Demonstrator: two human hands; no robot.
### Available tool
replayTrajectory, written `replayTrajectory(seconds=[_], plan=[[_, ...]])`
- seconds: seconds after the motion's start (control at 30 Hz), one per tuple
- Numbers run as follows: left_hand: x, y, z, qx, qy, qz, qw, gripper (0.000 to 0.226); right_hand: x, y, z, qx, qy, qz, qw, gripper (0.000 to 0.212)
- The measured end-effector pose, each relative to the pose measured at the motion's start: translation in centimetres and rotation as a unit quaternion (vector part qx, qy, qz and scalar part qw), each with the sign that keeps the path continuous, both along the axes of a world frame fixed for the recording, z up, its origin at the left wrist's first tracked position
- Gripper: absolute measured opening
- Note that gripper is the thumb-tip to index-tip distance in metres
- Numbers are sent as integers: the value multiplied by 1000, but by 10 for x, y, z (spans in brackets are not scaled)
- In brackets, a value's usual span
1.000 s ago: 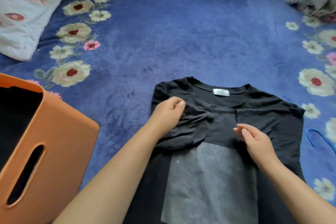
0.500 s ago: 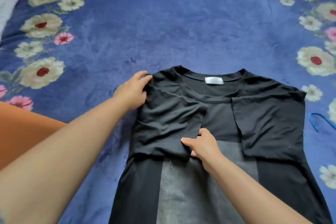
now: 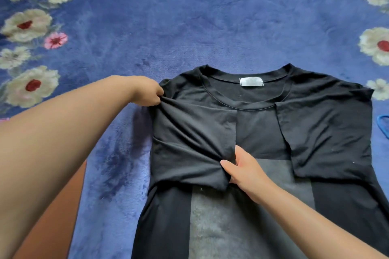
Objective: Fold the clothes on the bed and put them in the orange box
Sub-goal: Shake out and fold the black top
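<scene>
A black T-shirt (image 3: 315,132) with a grey square print and a white neck label lies flat on the bed, collar away from me, both sleeves folded inward over the chest. My left hand (image 3: 147,94) pinches the cloth at the shirt's left shoulder edge. My right hand (image 3: 242,168) grips the lower inner corner of the folded left sleeve, thumb on top. A strip of the orange box (image 3: 54,216) shows at the lower left, mostly hidden behind my left forearm.
The blue plush bedspread (image 3: 189,27) with flower borders on the left and right sides stretches beyond the shirt. A blue hanger tip (image 3: 384,124) pokes in at the right edge.
The view has tilted down and closer to the shirt. My left hand went from lying on the shoulder to pinching its edge. My right hand now grips the folded sleeve's corner.
</scene>
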State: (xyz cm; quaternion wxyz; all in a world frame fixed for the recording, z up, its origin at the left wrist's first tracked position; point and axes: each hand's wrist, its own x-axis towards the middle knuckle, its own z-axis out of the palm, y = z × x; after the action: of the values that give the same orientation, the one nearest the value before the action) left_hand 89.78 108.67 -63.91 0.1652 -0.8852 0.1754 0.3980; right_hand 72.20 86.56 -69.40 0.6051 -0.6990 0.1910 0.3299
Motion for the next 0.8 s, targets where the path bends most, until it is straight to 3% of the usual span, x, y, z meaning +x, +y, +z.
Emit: replayTrajectory(seconds=[0.17, 0.23, 0.3, 0.4, 0.47, 0.53, 0.63, 0.7, 0.77, 0.8], plan=[[-4, -5, -10, 68, -95, -20, 993, 34, 3, 7, 1, -114, -23, 39, 992, 15], [-16, -11, -18, 52, -174, -10, 983, 31, 1, 10, 4, -134, -20, 51, 990, 12], [-35, -17, -25, -9, -259, 45, 965, 29, -4, 13, 10, -141, 2, 88, 986, 23], [-77, -24, -40, -181, -425, 137, 876, 36, -3, 10, 22, -182, 4, 136, 974, 41], [-114, -28, -50, -270, -473, 224, 808, 42, 9, 6, 27, -198, -38, 92, 975, 50], [-158, -33, -62, -282, -451, 233, 814, 51, 30, 4, 30, -213, -80, 14, 974, 57], [-214, -37, -79, -289, -377, 156, 866, 71, 67, 7, 22, -200, -73, -97, 972, 62], [-232, -33, -90, -245, -342, 129, 898, 85, 83, 9, 11, -202, -84, -112, 969, 45], [-240, -32, -96, -229, -345, 129, 901, 78, 88, 6, 6, -223, -160, -93, 957, 12], [-241, -34, -98, -233, -353, 135, 896, 71, 89, 3, 8, -242, -205, -85, 945, 5]])
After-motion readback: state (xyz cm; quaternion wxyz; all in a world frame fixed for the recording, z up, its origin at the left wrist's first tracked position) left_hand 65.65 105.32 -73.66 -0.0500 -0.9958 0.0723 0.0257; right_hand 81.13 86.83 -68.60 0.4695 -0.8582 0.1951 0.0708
